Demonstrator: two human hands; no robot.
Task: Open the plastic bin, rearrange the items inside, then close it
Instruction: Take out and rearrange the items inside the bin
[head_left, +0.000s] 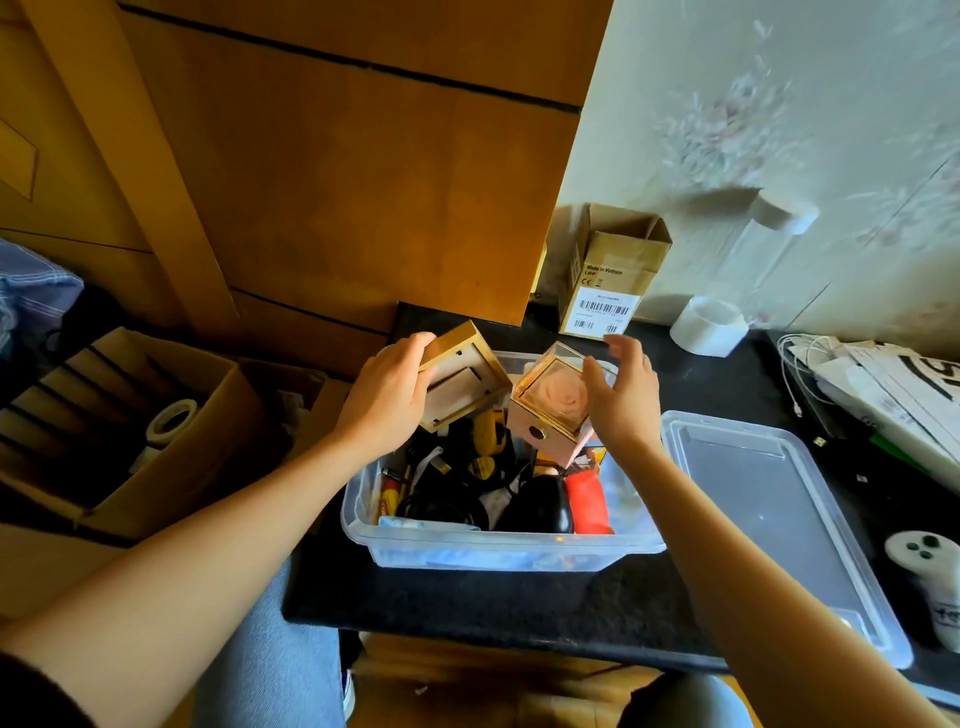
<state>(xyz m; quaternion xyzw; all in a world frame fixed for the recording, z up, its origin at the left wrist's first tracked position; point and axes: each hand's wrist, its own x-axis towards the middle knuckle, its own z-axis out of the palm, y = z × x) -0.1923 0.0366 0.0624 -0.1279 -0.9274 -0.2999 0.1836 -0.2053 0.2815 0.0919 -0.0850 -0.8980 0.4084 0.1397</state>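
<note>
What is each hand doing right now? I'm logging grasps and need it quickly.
Left hand: closed on the gold-framed box, held over the bin.
Right hand: open, fingers spread beside the rose box.

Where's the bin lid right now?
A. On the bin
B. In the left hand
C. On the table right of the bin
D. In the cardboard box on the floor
C: the lid lies flat on the table, right of the open bin.
</note>
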